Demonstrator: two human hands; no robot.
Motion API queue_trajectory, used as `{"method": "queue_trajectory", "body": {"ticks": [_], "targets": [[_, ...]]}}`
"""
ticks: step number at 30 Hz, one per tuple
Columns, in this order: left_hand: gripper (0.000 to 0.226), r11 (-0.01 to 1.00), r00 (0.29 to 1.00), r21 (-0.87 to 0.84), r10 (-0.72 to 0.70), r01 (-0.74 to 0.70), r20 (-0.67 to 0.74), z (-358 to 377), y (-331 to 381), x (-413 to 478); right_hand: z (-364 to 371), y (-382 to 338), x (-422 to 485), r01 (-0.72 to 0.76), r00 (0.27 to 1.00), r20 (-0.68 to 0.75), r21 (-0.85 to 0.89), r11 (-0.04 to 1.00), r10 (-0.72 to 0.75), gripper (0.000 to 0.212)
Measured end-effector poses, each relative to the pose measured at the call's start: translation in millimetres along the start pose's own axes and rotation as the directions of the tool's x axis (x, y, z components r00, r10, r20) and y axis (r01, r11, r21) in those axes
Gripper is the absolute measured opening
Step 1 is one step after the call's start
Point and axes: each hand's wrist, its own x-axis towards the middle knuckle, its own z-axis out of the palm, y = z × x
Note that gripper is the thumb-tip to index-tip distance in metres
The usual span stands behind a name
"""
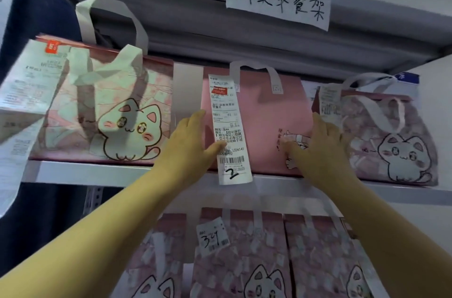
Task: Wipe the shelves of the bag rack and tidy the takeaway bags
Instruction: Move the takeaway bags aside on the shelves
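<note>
Both forearms reach up: left hand and right hand press flat, fingers spread, against the plain pink fabric takeaway bag; squaring it evenly on the grey metal shelf seems best.

Takeaway pickup shop; receipted bags on rack.

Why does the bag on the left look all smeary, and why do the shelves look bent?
Head view: the left bag and its receipt are blurred, likely from movement or lying at the lens edge; the middle bag and its long receipt between the left hand and right hand are sharp. The wide-angle lens makes the straight shelf look tilted and bent.
</note>
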Motion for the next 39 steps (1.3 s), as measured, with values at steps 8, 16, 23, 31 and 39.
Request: {"method": "queue_trajectory", "body": {"ticks": [8,16,23,31,39], "targets": [[0.07,0.999,0.998,0.045,0.026,-0.023,-0.062,-2,-9,-4,12,6,-6,0.063,0.998,-0.029,0.153,0.986,-0.059,0.078],[0.069,0.997,0.999,0.066,0.029,-0.027,-0.03,-14,-17,-2,14,-4,-9,0.067,0.997,-0.051,0.145,0.987,-0.06,0.08],[0.061,0.994,0.993,0.083,0.079,-0.072,-0.082,-28,-16,-2,1,-8,-18,0.082,0.988,-0.143,0.132,0.988,-0.063,0.07],[0.038,0.943,0.938,-0.024,0.328,-0.333,-0.112,-34,36,-13,-23,7,-39,0.269,0.903,-0.386,0.157,0.95,-0.191,0.024],[0.025,0.909,0.925,-0.207,0.378,-0.363,0.039,12,92,-27,-50,70,-38,0.24,0.928,-0.328,0.156,0.958,-0.179,0.008]]}}
